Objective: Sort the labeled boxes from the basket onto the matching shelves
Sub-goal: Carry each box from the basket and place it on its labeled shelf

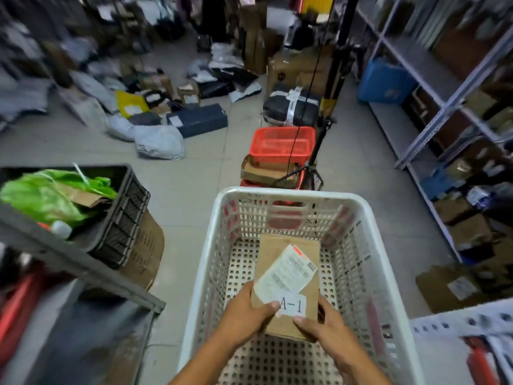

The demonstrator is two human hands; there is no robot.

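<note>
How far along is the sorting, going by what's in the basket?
Nearly done: the white basket holds no other box. In hand: both hands, left and right, grip the brown box tagged A-1 over the basket. Left: shelving that box on its matching shelf.

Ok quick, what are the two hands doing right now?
Left hand: holding the brown box marked A-1, over the white basket.
Right hand: holding the same box from the other side.

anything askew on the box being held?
Yes: the shipping label sits tilted across the brown box and overlaps the white A-1 tag. Both the left hand and right hand grip it over the white basket.
</note>
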